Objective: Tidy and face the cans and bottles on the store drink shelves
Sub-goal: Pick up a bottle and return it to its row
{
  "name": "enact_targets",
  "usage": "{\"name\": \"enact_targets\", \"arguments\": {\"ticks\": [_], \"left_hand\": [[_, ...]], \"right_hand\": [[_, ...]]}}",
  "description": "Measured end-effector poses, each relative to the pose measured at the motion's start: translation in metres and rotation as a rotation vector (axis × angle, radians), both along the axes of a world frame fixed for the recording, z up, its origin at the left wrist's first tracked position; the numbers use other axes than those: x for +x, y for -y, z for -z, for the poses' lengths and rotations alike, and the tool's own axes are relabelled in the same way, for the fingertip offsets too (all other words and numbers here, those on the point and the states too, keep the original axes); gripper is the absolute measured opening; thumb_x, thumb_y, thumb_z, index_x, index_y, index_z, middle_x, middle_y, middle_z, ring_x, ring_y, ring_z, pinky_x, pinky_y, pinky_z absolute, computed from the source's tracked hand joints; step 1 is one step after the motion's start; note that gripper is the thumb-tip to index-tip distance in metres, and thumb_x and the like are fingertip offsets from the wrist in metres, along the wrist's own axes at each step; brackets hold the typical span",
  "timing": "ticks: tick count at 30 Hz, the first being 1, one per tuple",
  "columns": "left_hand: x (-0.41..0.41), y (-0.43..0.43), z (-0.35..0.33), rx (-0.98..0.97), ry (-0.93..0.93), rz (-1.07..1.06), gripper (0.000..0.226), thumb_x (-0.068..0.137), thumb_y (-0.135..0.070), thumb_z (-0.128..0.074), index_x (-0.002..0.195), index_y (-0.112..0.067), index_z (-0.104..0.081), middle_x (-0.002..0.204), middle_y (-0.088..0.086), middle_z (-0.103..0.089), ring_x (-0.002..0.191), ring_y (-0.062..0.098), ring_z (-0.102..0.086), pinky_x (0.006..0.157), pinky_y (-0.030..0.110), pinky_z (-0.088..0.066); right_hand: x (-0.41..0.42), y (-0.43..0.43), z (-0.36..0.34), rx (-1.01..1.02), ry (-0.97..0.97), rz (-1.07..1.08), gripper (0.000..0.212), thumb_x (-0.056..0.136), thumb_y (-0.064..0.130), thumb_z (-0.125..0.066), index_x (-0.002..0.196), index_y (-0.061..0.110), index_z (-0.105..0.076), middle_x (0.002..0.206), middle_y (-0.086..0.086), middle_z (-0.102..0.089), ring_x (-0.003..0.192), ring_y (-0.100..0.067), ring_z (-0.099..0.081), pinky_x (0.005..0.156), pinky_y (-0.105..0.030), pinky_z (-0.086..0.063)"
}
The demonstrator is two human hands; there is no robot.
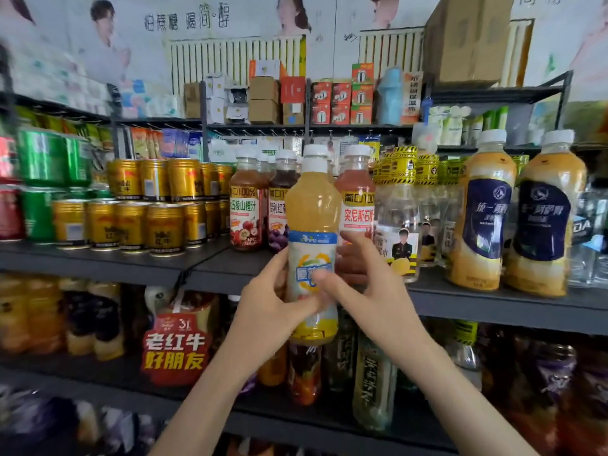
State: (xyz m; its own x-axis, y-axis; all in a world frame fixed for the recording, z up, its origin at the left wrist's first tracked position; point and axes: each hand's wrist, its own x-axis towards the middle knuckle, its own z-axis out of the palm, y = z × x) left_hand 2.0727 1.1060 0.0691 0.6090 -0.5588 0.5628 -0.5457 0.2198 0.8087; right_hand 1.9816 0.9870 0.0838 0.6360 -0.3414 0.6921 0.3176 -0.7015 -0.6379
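Middle shelf [98,260], far left: green cans [42,159] stacked two high, with red cans [8,212] at the frame edge. Both are blurred and their facing cannot be read.

Next along: gold cans [131,209] in two tiers, packed close. Several show barcode panels outward.

Centre-left: a dark red juice bottle [246,209] and a purple grape bottle [279,212] stand upright side by side at the shelf front, with more white-capped bottles behind them.

Centre: the yellow juice bottle [312,225] is upright, white cap uppermost, held in front of the shelf. Its base hangs below the shelf edge, so it rests on no shelf. The label faces the camera.

The left hand [273,301] is wrapped round the lower part of the bottle from the left, thumb lying across the front. The right hand [365,284] grips from the right, thumb on the label and fingers curled behind.

Just right of it: a pink juice bottle [357,199], upright on the shelf.

Further right: clear bottles [398,218] with yellow-and-black striped tops, closely grouped.

Right end: two large orange bottles [483,209] with navy labels, upright, labels forward.

Lower shelf, left of centre: a red promotional sign [176,347] stands among dark, blurred bottles.
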Motion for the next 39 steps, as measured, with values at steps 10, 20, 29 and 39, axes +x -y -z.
{"name": "enact_targets", "arguments": {"ticks": [10, 20, 29, 39], "left_hand": [[0.028, -0.104, 0.029, 0.180, 0.093, -0.153, 0.068, 0.080, -0.022, -0.074, 0.135, -0.043, -0.039, 0.122, -0.031, -0.057, 0.113, -0.007, -0.054, 0.090, 0.015, -0.047], [0.135, -0.311, 0.049, 0.289, 0.111, -0.502, 0.040, 0.088, -0.033, -0.063, 0.120, -0.050, -0.046, 0.124, -0.023, -0.057, 0.113, -0.004, -0.054, 0.098, 0.029, -0.047], [0.257, -0.466, 0.043, 0.348, 0.177, -0.539, 0.038, 0.089, -0.018, -0.064, 0.116, -0.043, -0.053, 0.104, -0.024, -0.066, 0.099, -0.008, -0.059, 0.087, 0.015, -0.048], [0.418, -0.538, 0.101, 0.415, 0.203, -0.725, 0.040, 0.090, -0.024, -0.062, 0.127, -0.033, -0.050, 0.111, -0.017, -0.060, 0.100, -0.007, -0.056, 0.086, 0.017, -0.048]], "right_hand": [[0.063, -0.076, 0.032, 0.196, -0.135, -0.286, 0.042, 0.069, 0.026, -0.082, 0.106, 0.031, -0.062, 0.094, 0.016, -0.072, 0.086, 0.000, -0.067, 0.076, -0.028, -0.056], [0.191, -0.244, 0.044, 0.329, -0.122, -0.458, 0.040, 0.063, 0.027, -0.083, 0.098, 0.031, -0.065, 0.092, 0.016, -0.073, 0.086, -0.003, -0.068, 0.080, -0.036, -0.057], [0.341, -0.410, 0.047, 0.390, -0.125, -0.510, 0.041, 0.064, 0.022, -0.084, 0.100, 0.026, -0.066, 0.089, 0.013, -0.073, 0.083, -0.003, -0.069, 0.076, -0.032, -0.057], [0.493, -0.478, 0.110, 0.352, -0.122, -0.481, 0.046, 0.070, 0.014, -0.082, 0.101, 0.035, -0.056, 0.095, 0.020, -0.069, 0.086, 0.006, -0.064, 0.072, -0.015, -0.052]]}}
